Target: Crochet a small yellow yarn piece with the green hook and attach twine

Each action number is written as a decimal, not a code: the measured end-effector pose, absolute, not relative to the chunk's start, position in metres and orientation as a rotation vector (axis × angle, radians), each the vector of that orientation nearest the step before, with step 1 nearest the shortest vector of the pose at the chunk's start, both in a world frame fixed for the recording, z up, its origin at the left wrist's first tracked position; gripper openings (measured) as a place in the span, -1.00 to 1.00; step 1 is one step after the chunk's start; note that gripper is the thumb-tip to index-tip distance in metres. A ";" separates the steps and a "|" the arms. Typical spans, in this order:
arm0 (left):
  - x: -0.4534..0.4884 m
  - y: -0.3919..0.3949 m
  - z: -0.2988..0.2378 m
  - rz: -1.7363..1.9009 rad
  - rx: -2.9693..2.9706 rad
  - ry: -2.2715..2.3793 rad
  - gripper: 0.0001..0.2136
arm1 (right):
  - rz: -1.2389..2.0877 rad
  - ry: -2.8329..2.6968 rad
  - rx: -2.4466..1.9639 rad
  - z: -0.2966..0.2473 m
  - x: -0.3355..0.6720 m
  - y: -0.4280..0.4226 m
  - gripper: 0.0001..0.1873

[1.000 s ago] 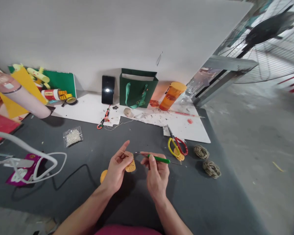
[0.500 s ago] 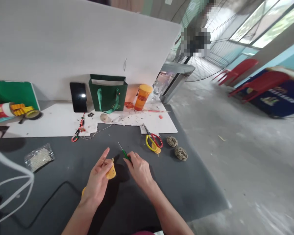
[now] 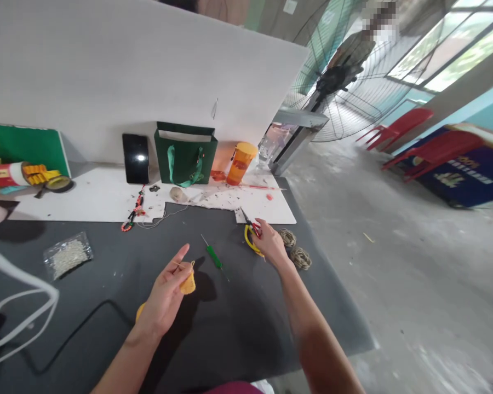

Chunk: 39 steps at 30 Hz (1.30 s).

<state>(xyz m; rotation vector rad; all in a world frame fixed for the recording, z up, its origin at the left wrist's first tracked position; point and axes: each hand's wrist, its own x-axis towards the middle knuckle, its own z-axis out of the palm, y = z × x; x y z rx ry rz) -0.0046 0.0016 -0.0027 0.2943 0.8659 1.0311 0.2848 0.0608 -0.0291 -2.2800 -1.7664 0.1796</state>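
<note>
My left hand (image 3: 163,293) is raised and pinches a small yellow crocheted piece (image 3: 188,284) with a thin strand through it. A ball of yellow yarn (image 3: 138,313) shows just below that hand, partly hidden by it. My right hand (image 3: 271,242) stretches forward, its fingers at the red and yellow handles of a pair of scissors (image 3: 251,237). Whether those fingers grip the scissors is hidden. A green-handled crochet hook (image 3: 214,257) lies on the dark tabletop (image 3: 238,323) between my hands, touching neither.
Two twine balls (image 3: 299,258) sit just beyond my right hand. Further back on white paper (image 3: 86,202) stand a green bag (image 3: 184,156) and an orange bottle (image 3: 241,163). A bead packet (image 3: 68,255) and white cable (image 3: 20,306) lie left. The table edge drops to a concrete floor (image 3: 353,262) on the right.
My right hand has let go of the green-handled crochet hook, which now lies on the table, and has moved forward to the scissors. My left hand still has the yellow piece.
</note>
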 end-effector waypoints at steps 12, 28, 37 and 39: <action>0.004 0.001 -0.002 0.981 0.355 0.858 -0.51 | -0.031 -1.732 -2.203 -0.041 0.265 0.054 -0.60; -0.079 -0.008 0.024 1.591 0.741 1.056 -0.51 | -0.033 -2.037 -1.771 -0.056 0.148 0.022 -0.56; -0.053 -0.047 -0.024 1.287 1.050 1.463 -0.62 | 0.374 -1.732 -1.672 -0.048 0.128 0.021 -0.58; -0.045 -0.045 -0.021 1.246 1.109 1.396 -0.65 | 0.581 -1.511 -1.598 -0.048 0.136 0.024 -0.61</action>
